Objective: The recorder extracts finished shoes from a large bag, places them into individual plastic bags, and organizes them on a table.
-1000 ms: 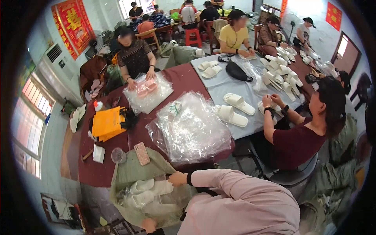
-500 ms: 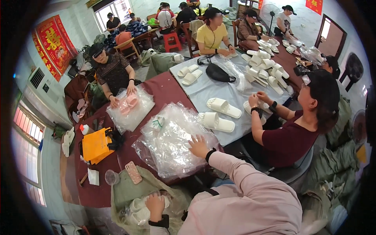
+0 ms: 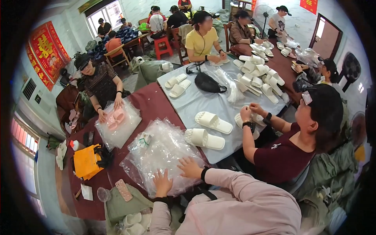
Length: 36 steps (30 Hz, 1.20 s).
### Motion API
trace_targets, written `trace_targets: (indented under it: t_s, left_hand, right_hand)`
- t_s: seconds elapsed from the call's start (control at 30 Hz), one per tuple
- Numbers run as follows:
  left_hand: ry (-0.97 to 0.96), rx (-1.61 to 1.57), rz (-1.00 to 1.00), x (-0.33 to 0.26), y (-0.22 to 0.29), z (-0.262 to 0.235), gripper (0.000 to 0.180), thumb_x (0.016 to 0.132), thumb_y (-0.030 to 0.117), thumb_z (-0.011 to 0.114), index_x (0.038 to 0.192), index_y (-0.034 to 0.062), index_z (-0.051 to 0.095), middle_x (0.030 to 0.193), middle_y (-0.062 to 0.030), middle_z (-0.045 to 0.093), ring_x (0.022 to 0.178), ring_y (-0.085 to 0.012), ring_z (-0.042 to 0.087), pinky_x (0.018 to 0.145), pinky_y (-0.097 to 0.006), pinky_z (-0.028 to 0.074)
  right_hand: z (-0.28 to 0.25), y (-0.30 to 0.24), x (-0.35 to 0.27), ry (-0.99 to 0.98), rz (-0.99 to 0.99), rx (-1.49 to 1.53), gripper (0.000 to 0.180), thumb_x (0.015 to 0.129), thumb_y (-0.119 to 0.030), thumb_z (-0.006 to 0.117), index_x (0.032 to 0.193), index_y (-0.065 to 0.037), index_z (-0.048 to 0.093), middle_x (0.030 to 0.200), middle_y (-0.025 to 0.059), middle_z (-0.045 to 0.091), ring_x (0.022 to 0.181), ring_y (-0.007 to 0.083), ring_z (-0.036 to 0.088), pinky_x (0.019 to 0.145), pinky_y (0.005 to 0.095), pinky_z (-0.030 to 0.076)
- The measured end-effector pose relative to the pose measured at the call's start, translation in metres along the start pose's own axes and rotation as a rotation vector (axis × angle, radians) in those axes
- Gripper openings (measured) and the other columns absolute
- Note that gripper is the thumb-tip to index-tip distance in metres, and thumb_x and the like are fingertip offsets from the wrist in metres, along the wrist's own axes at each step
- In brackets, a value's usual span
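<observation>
A stack of clear plastic bags (image 3: 156, 147) is spread on the dark red tablecloth right in front of me. On its near edge lies my left hand (image 3: 162, 182), fingers spread and nothing held. My right hand (image 3: 190, 167) rests flat on the stack's right side, its fingers also apart. Just below my left forearm, an open sack (image 3: 129, 203) hangs at the table edge with white slippers (image 3: 134, 222) inside. A pair of white slippers (image 3: 213, 122) stands on the pale blue sheet beyond my right hand.
A phone (image 3: 123, 190), a clear cup (image 3: 104, 194) and a yellow bag (image 3: 87, 162) are at the left. Across the corner, a co-worker handles pink slippers (image 3: 116, 118) on plastic. Another, in dark red (image 3: 282, 152), sits close on my right. White slippers are heaped (image 3: 260, 74) farther off.
My left hand has come up out of the sack of slippers onto the bag stack, with nothing in it. The right hand stays on the stack. The view has shifted slightly.
</observation>
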<state>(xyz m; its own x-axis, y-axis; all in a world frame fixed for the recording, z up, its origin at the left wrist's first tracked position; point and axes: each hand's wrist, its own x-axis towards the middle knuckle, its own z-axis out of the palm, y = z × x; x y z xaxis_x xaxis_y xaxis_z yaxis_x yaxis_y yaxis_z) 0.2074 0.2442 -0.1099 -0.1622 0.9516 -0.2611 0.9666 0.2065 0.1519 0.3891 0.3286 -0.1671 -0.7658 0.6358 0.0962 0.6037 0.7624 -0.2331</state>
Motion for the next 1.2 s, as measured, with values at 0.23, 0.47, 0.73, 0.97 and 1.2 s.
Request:
trace_targets:
  t_s: [0.23,0.47,0.73,0.97,1.2]
  left_hand:
    - [-0.079,-0.032,-0.013,0.02,-0.004,0.031,0.064,0.076,0.036,0.061,0.134,0.0247,0.035,0.14,-0.0239,0.022,0.127,-0.0485,0.02,0.101,-0.057,0.021]
    - [-0.121,0.07,0.082,0.025,-0.008,0.032,0.061,0.078,0.037,0.06,0.133,0.0256,0.036,0.142,-0.023,0.018,0.128,-0.0464,0.018,0.101,-0.057,0.021]
    - [-0.191,0.124,0.182,0.034,-0.027,0.041,0.062,0.078,0.04,0.06,0.133,0.0284,0.036,0.141,-0.0232,0.019,0.127,-0.0498,0.018,0.099,-0.06,0.021]
    - [-0.197,0.069,0.309,0.046,-0.041,0.048,0.06,0.078,0.04,0.06,0.132,0.0286,0.037,0.14,-0.0237,0.022,0.125,-0.051,0.022,0.098,-0.059,0.025]
    - [-0.22,0.187,0.35,0.052,-0.032,0.031,0.066,0.078,0.044,0.059,0.136,0.0308,0.029,0.142,-0.0215,0.02,0.123,-0.049,0.027,0.093,-0.064,0.027]
  right_hand:
    - [-0.009,0.017,-0.004,0.013,-0.036,-0.021,0.061,0.075,-0.051,0.056,0.123,-0.014,0.05,0.138,0.0167,0.032,0.129,0.0354,0.025,0.103,0.0543,0.018]
    - [-0.005,0.024,-0.009,0.0,0.035,0.028,0.058,0.077,-0.049,0.054,0.121,-0.011,0.052,0.141,0.0229,0.024,0.129,0.0363,0.024,0.103,0.0482,0.021]
    - [-0.009,0.01,0.0,-0.111,0.167,0.052,0.06,0.077,-0.052,0.053,0.118,-0.008,0.054,0.138,0.0216,0.029,0.129,0.0341,0.026,0.103,0.0477,0.025]
    - [0.009,0.008,0.005,-0.14,0.249,-0.032,0.06,0.078,-0.052,0.053,0.121,-0.009,0.051,0.137,0.0159,0.034,0.127,0.0322,0.031,0.1,0.0473,0.029]
    - [-0.001,-0.002,0.015,-0.259,0.348,-0.045,0.062,0.078,-0.05,0.054,0.124,-0.009,0.047,0.138,0.0131,0.034,0.128,0.0302,0.03,0.1,0.0485,0.029]
